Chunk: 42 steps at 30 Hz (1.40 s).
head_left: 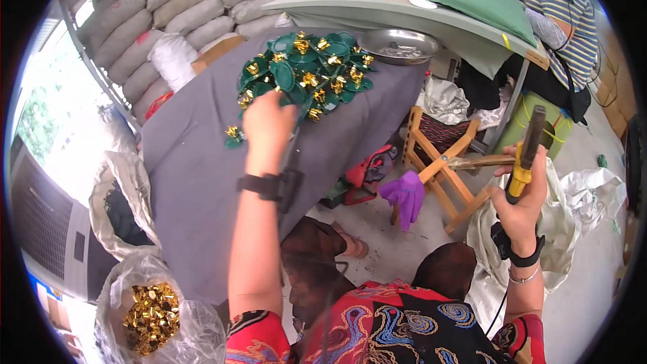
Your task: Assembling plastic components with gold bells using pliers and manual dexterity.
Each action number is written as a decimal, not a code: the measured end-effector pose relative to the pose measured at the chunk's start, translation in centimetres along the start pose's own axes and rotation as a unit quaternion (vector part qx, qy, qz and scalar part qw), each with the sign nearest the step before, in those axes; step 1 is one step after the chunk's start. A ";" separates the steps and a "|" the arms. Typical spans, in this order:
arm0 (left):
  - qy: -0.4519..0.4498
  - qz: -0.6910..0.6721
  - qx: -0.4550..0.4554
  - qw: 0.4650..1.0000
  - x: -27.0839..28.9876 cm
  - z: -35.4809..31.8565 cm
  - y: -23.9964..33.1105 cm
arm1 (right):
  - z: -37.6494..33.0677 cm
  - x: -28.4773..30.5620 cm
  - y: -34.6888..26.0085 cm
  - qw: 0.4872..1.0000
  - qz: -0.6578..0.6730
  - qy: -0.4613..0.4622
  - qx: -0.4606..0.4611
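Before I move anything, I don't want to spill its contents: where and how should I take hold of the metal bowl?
Probably by the near-right rim of the metal bowl, coming from your right. It is wide, shallow and upright, so the rim offers an edge to pinch, while green and gold pieces crowd its left. Keep it level: small shiny bits lie inside.
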<state>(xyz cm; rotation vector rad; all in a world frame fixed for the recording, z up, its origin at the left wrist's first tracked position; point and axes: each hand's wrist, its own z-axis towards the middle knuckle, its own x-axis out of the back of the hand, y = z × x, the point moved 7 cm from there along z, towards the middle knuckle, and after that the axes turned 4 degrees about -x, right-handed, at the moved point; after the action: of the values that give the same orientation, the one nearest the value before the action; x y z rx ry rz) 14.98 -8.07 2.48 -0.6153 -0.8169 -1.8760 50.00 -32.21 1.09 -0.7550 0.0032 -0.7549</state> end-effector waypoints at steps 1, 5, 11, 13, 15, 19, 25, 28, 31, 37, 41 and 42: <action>-0.038 0.074 0.052 0.995 0.7 0.7 -2.7 | 0.1 -0.8 0.0 1.000 0.009 -0.008 0.016; -0.110 0.153 0.048 0.981 -0.3 1.2 -9.1 | 0.7 -3.2 -1.1 0.996 -0.053 -0.063 0.027; 0.105 0.076 -0.001 0.992 2.6 0.5 -3.0 | 1.0 -3.9 0.6 0.994 -0.089 -0.061 0.010; 0.103 -0.148 -0.040 0.983 3.3 -2.4 1.8 | 1.7 -3.8 0.8 0.995 -0.085 -0.055 0.014; 0.010 -0.310 -0.057 0.949 -1.1 -5.9 6.5 | 2.1 -4.1 1.7 0.998 -0.038 -0.048 -0.018; -0.231 -0.587 0.163 0.759 -19.4 -14.5 8.4 | 2.3 -6.7 2.5 0.995 -0.050 -0.085 -0.004; -0.329 -0.560 0.281 0.707 -27.2 -18.8 10.5 | 2.0 -10.5 5.2 0.984 -0.093 -0.148 0.021; -0.343 -0.535 0.280 0.719 -28.2 -19.3 10.8 | 1.9 -12.0 6.8 0.980 -0.093 -0.177 -0.003; -0.329 -0.525 0.273 0.736 -28.6 -19.5 10.5 | 1.5 -13.6 8.7 0.974 -0.086 -0.209 -0.031; -0.135 -0.356 0.036 0.924 -23.7 -16.8 11.9 | 0.8 -15.0 10.1 0.961 -0.096 -0.255 -0.049; -0.232 -0.456 -0.038 0.858 -24.8 -17.2 14.0 | 1.0 -15.5 9.1 0.957 -0.103 -0.269 -0.016; -0.203 -0.446 -0.044 0.871 -25.3 -17.5 13.9 | 1.1 -15.5 8.6 0.958 -0.093 -0.272 0.004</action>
<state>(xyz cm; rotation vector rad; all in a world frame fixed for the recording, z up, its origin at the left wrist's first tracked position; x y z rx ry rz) 36.78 -11.20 -23.07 -0.7788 -1.4730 -2.6705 44.10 -17.72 -7.38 -0.9452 -0.5746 -0.7038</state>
